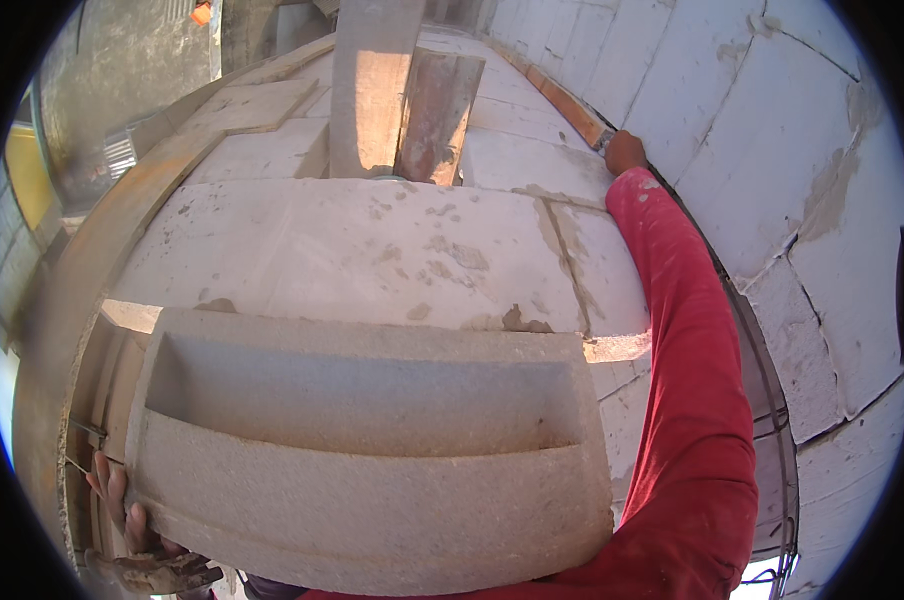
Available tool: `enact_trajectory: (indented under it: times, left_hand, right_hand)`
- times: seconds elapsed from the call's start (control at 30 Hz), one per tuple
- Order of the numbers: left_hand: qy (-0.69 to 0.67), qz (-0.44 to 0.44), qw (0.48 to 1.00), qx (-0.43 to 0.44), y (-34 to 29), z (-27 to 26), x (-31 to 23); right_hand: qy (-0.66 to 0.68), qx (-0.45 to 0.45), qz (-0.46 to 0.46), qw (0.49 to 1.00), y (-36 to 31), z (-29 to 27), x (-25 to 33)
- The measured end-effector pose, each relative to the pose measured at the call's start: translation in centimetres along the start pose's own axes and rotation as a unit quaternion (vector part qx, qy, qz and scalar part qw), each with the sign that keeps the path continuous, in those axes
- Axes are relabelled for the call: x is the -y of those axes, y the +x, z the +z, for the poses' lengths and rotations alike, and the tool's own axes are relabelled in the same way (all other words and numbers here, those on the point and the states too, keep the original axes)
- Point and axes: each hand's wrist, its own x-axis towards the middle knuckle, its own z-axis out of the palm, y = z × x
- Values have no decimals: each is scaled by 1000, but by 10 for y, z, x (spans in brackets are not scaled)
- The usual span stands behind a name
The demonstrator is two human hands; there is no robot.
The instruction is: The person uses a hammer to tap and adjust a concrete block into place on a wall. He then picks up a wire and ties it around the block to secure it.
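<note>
Left grip (138, 525) beside block (372, 512); grey, rough, hollowed

No text, label, brand, number or sign could be read anywhere in the frame.

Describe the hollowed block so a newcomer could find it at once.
Start from the red sleeve on the right. Just left of it, across the lower middle, is a wide grey block. Unlike the flat pale blocks beyond, it has one long trough.
</note>
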Motion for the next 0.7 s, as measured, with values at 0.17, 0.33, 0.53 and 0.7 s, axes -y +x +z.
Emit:
enact_trajectory:
  times: [0.17,0.33,0.53,0.7]
  left_hand:
    - [-20,6,1000,-2,-1,0,7]
    - [-19,3,1000,-15,-2,5,3]
    - [-48,27,998,-30,-1,5,9]
    - [-34,17,999,-24,-3,5,7]
  right_hand:
    - [4,-28,-21,999,14,16,-20]
    - [-5,-19,-34,999,14,17,-16]
    - [-13,-27,-26,999,12,12,-15]
    - [-30,-18,-52,998,1,0,-4]
